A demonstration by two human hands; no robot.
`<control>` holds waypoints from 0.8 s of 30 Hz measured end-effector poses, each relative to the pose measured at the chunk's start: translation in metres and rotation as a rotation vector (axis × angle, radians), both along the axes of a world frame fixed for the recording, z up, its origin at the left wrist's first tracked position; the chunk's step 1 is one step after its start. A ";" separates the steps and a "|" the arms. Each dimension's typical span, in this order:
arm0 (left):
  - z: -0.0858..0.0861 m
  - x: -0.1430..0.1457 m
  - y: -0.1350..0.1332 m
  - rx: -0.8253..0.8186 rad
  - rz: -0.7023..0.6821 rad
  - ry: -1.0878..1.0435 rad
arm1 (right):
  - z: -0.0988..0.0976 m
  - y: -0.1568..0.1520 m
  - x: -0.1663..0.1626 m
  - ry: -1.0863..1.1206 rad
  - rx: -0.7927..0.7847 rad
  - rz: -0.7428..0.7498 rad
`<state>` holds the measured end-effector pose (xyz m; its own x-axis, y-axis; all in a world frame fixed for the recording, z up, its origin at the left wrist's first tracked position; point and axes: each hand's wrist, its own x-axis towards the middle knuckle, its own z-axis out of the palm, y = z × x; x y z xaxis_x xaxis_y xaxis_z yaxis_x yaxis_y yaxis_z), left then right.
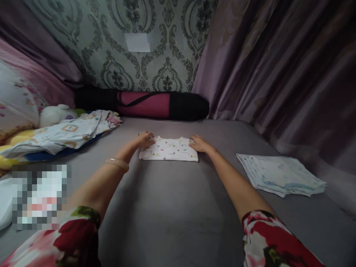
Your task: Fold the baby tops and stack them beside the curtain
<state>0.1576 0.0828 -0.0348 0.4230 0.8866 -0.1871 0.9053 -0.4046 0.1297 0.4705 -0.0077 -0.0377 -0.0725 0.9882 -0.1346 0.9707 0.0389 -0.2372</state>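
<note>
Right up close, at seven and five o'clock, here come my two floral sleeves (267, 237), with one pale bangle (119, 163) around the left forearm. Out to the middle of the grey sheet (169, 200) we go, and there's the small printed garment (168, 150), flat at the centre of the dial! My left hand (145, 140) is at its ten o'clock corner, my right hand (200, 144) at its two, the garment's width apart, both touching cloth. Pinching or merely pressing? Can't tell; the fingertips are partly hidden.

How far along? It's a neat rectangle, so I'd judge the folding nearly done, with perhaps some squaring of edges left; my hands aren't off it yet.

The count, then: one garment under my hands. One stack of pale cloths (286, 172) at four o'clock, well apart, its layers too close to number. One rumpled printed cloth (66, 128) at ten, just beside one white plush toy (51, 116). And one long black-and-maroon bag (147, 105) at twelve, against the wall!
</note>
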 end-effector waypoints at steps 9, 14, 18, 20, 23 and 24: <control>0.003 -0.006 0.020 -0.276 0.035 -0.242 | 0.015 0.017 0.003 0.144 -0.104 -0.070; 0.015 -0.016 0.009 -0.305 -0.016 -0.414 | 0.022 0.006 0.004 0.268 -0.038 -0.061; 0.042 -0.022 -0.006 -0.283 -0.062 -0.474 | 0.036 -0.008 0.006 0.410 0.009 -0.047; 0.057 -0.025 -0.015 -0.269 -0.081 -0.510 | 0.047 -0.017 0.007 0.511 0.024 -0.039; 0.078 -0.031 -0.031 -0.227 -0.104 -0.597 | 0.066 -0.033 0.010 0.612 0.083 0.006; 0.084 -0.033 -0.037 -0.210 -0.119 -0.635 | 0.071 -0.038 0.011 0.631 0.114 0.025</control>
<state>0.1249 0.0454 0.0491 0.5998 0.7995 -0.0331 0.5788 -0.4049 0.7079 0.4812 -0.0457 0.0338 -0.1266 0.9908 0.0473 0.6440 0.1183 -0.7558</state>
